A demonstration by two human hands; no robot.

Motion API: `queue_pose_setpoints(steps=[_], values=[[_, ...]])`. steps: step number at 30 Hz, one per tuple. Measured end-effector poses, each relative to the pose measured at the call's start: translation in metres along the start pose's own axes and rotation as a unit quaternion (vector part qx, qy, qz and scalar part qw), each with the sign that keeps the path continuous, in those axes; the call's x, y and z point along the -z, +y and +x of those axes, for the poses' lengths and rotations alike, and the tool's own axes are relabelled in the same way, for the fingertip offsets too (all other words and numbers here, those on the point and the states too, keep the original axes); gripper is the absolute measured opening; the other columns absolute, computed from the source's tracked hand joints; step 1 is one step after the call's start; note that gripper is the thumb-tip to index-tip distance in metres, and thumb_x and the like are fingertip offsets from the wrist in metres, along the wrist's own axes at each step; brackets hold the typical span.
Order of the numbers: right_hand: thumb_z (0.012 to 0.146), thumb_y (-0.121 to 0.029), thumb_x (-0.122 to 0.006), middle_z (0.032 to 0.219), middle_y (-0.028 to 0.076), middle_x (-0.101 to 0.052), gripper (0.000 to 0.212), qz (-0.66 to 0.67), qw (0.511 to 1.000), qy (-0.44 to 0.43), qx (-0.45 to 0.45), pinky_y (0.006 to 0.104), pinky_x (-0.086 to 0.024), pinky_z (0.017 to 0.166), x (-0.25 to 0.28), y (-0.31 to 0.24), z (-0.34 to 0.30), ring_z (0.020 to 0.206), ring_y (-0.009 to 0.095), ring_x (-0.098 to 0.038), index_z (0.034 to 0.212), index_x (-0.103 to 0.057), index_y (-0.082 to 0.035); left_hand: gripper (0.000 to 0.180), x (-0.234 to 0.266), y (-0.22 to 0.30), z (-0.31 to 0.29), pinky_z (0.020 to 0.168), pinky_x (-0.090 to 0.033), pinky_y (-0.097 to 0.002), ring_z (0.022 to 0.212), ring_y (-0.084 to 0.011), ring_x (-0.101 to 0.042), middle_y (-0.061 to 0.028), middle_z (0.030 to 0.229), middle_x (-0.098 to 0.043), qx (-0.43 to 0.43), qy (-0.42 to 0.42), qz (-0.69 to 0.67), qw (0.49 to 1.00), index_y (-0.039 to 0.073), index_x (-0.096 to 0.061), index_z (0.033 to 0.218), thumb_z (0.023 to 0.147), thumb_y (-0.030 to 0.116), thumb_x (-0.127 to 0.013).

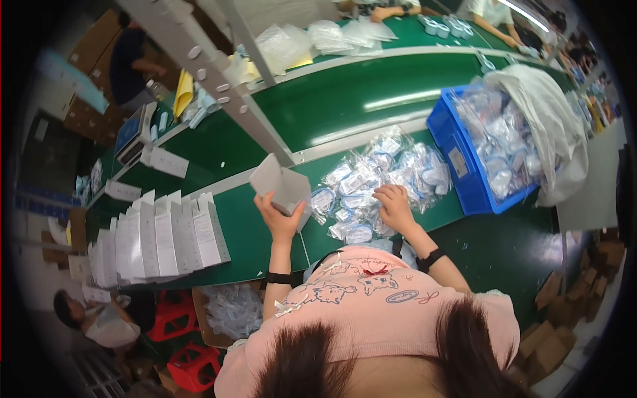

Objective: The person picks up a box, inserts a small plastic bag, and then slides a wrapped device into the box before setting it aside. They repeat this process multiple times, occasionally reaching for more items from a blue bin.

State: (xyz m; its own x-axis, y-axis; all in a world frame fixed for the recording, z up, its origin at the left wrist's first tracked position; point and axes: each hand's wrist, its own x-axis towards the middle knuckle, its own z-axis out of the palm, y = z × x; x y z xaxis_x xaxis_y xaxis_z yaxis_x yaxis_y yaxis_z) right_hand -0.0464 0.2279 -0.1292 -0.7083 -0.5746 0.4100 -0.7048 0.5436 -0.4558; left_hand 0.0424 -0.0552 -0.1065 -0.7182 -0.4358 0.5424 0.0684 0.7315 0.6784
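My left hand is closed around a white cardboard box, its flaps standing open, at the near edge of the green bench. To the right of it spreads a pile of clear plastic bags holding white and pale-blue items; their exact kind I cannot make out. Over the right part of this pile lies my right hand, fingers bent and somewhat apart, the tips touching the bags. No bag is visibly lifted in it.
A blue bin full of similar bags stands at the right, a whitish sack draped over it. Several white boxes stand in a row at the left. A metal post rises beyond my left hand. Other people work across the bench.
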Motion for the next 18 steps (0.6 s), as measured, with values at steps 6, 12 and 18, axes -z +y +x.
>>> queue_pose_setpoints(steps=[6, 12, 18], values=[[0.063, -0.008, -0.054, 0.095, 0.006, -0.056, 0.031, 0.054, 0.996, -0.070, 0.012, 0.0392, -0.036, 0.082, 0.009, 0.009, -0.012, 0.094, 0.023, -0.050, 0.093, -0.057, -0.007, 0.081, -0.015, -0.019, -0.010, 0.090, -0.031, -0.0446, 0.102, -0.0300, -0.038, -0.0156, 0.109, -0.030, -0.041, 0.048, -0.026, 0.998, 0.004, -0.024, 0.117, 0.058, 0.015, -0.078], [0.065, -0.013, -0.051, 0.073, 0.014, -0.058, 0.014, 0.074, 0.980, -0.083, -0.167, 0.0421, -0.044, 0.062, 0.048, -0.012, -0.076, 0.071, 0.032, -0.056, 0.073, -0.060, -0.007, 0.080, -0.023, -0.007, 0.015, 0.084, -0.039, -0.0447, 0.098, -0.0309, -0.040, -0.0169, 0.109, -0.031, -0.075, 0.011, 0.072, 0.995, 0.002, -0.027, 0.115, 0.056, 0.014, -0.080], [0.068, -0.019, -0.048, 0.070, 0.016, -0.059, 0.018, -0.005, 0.782, 0.086, -0.617, 0.0442, -0.045, 0.060, 0.044, -0.087, -0.235, 0.069, 0.035, -0.057, 0.067, -0.061, -0.007, 0.081, -0.019, 0.005, 0.022, 0.085, -0.038, -0.0445, 0.102, -0.0311, -0.040, -0.0177, 0.111, -0.033, -0.062, -0.120, -0.025, 0.991, 0.002, -0.030, 0.117, 0.057, 0.020, -0.081]])
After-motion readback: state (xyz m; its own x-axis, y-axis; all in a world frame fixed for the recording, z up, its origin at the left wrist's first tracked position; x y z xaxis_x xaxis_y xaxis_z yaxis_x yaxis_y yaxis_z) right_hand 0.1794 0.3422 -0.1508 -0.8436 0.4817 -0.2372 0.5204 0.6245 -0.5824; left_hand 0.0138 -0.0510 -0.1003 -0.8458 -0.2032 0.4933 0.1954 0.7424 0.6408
